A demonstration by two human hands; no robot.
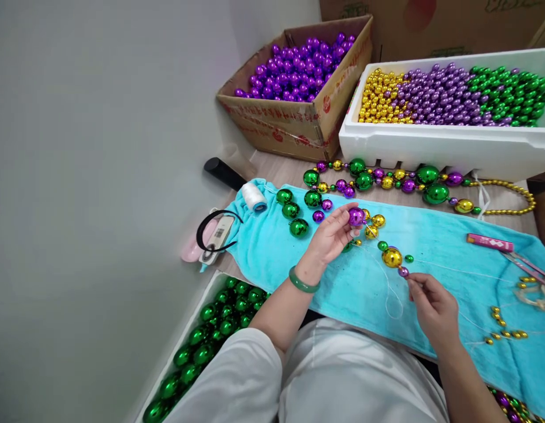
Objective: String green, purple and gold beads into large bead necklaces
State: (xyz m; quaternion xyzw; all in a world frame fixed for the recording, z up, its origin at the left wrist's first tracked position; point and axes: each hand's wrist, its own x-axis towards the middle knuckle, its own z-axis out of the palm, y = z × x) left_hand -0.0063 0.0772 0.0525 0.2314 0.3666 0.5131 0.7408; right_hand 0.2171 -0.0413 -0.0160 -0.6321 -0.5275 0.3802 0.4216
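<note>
My left hand (330, 238), with a green bangle (304, 281) at its wrist, grips a large shiny purple bead (356, 217) between thumb and fingers. A thin white string runs from that bead towards a small green bead (382, 246) and a big gold bead (392, 257). My right hand (434, 308) pinches at a small purple bead (403, 272) just below the gold one; whether it holds bead or string is too small to tell. Loose gold beads (378, 221) lie behind my left fingers, and large green beads (290, 210) rest to their left on the turquoise towel (355, 294).
A cardboard box (272, 120) of purple beads and a white foam box (431, 144) of gold, purple and green beads stand behind. A finished-looking bead necklace (387, 183) lies before them. On the towel are a thread spool (254, 197), scissors (530, 267) and a pink lighter-like stick (490, 242).
</note>
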